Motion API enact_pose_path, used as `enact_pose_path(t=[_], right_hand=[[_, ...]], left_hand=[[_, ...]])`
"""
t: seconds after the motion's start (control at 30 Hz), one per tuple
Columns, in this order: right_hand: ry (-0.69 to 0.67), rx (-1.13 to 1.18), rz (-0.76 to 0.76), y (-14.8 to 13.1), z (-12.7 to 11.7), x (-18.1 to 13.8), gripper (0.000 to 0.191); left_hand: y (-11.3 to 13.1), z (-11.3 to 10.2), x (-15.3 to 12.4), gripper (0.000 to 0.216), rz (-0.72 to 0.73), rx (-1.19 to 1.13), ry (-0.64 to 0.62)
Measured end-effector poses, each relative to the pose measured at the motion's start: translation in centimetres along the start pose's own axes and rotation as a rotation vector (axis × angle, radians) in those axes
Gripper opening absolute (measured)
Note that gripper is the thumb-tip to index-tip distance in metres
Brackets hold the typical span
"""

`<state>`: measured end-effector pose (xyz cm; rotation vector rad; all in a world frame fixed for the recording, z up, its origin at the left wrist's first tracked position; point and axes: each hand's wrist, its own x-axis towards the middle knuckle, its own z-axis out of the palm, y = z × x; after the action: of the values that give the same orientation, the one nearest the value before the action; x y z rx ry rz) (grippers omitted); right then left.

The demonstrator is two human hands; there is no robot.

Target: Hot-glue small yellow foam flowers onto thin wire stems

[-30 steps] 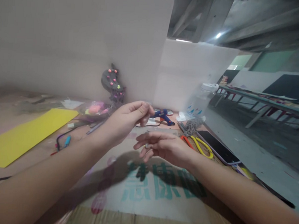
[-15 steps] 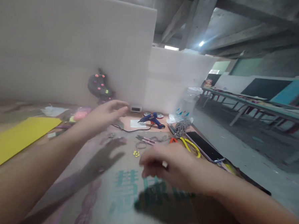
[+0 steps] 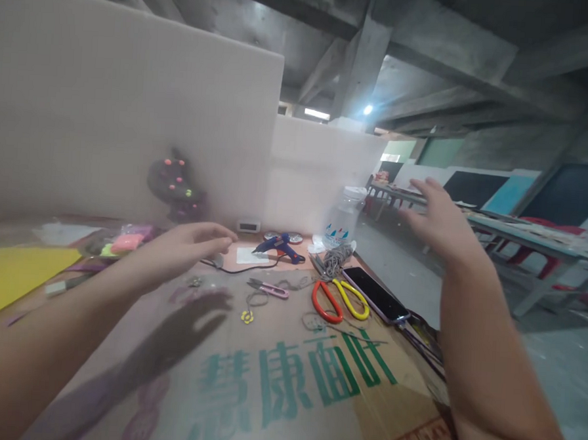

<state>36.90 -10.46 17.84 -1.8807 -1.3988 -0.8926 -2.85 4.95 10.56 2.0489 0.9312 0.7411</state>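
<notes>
My left hand hovers over the left side of the work surface, fingers stretched forward and apart from the thumb, holding nothing. Raised at the right, beyond the table's edge, my right hand has its fingers spread and nothing in it. Between them lie pink-handled thread snips and a small yellow flower on a grey cord. A blue glue gun rests by a white card. Scissors with one red and one yellow handle lie beside a bundle of grey cord.
A phone lies along the right edge. Behind the cord stands a clear plastic jar. Yellow sheet and pink packets are at left. White panels close off the back, with a dark dotted object before them.
My right hand has risen from low over the table to the upper right, uncovering the scissors' red handle. My left hand stays stretched out. The view has turned rightward and up.
</notes>
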Motion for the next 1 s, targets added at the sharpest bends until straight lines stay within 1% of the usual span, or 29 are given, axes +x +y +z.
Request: enact_pose_path(t=[0.07,0.1,0.17,0.23,0.27,0.3,0.4,0.43,0.5,0.57,0.63,0.7,0.77,0.83,0.9,1.0], right_hand=[[0.075,0.139,0.0,-1.9,-0.2,-0.4,0.046],[0.073,0.247,0.02,-3.0,-0.1,-0.5,0.038],[-0.026,0.535,0.058,-5.5,0.3,-0.9,0.026],[-0.193,0.735,0.087,-7.9,1.2,-1.6,0.024],[-0.277,0.774,0.081,-9.2,1.8,-2.2,0.024],[-0.33,0.785,0.058,-10.6,2.5,-3.0,0.023],[-0.476,0.782,-0.13,-14.4,5.1,-6.3,0.019],[-0.538,0.799,-0.194,-15.4,6.0,-7.5,0.017],[-0.586,0.792,-0.296,-16.8,7.6,-9.7,0.012],[-0.572,0.765,-0.312,-17.2,9.1,-11.4,0.014],[-0.548,0.757,-0.26,-16.9,10.3,-12.5,0.021],[-0.543,0.778,-0.198,-16.4,11.4,-13.1,0.026],[-0.549,0.803,-0.167,-16.0,12.1,-13.5,0.028],[-0.55,0.808,-0.164,-15.9,12.5,-13.7,0.029],[-0.558,0.808,-0.176,-16.0,12.7,-13.9,0.028],[-0.563,0.821,-0.229,-16.3,13.1,-14.1,0.02]], left_hand=[[0.0,0.1,-0.1,0.045,-0.006,0.0,-0.02],[0.0,0.2,-0.1,0.044,-0.007,-0.001,-0.034],[0.0,0.3,-0.2,0.041,0.002,-0.006,-0.054],[-0.1,0.3,-0.2,0.039,0.026,-0.016,-0.066],[-0.1,0.3,-0.1,0.038,0.038,-0.02,-0.07],[-0.3,0.4,-0.1,0.037,0.047,-0.014,-0.075],[-0.8,0.9,0.1,0.032,0.076,0.093,-0.106],[-1.1,1.2,0.1,0.03,0.094,0.156,-0.135],[-1.6,2.0,0.0,0.027,0.124,0.277,-0.237],[-2.3,3.0,-0.2,0.031,0.112,0.378,-0.267],[-3.0,4.1,-0.6,0.036,0.113,0.446,-0.284],[-3.6,5.2,-1.0,0.037,0.13,0.465,-0.354],[-3.9,6.2,-1.6,0.036,0.158,0.523,-0.319],[-4.0,7.1,-2.1,0.03,0.196,0.588,-0.246],[-3.9,7.8,-2.6,0.026,0.226,0.613,-0.177],[-4.0,8.6,-2.9,0.024,0.235,0.62,-0.141]])
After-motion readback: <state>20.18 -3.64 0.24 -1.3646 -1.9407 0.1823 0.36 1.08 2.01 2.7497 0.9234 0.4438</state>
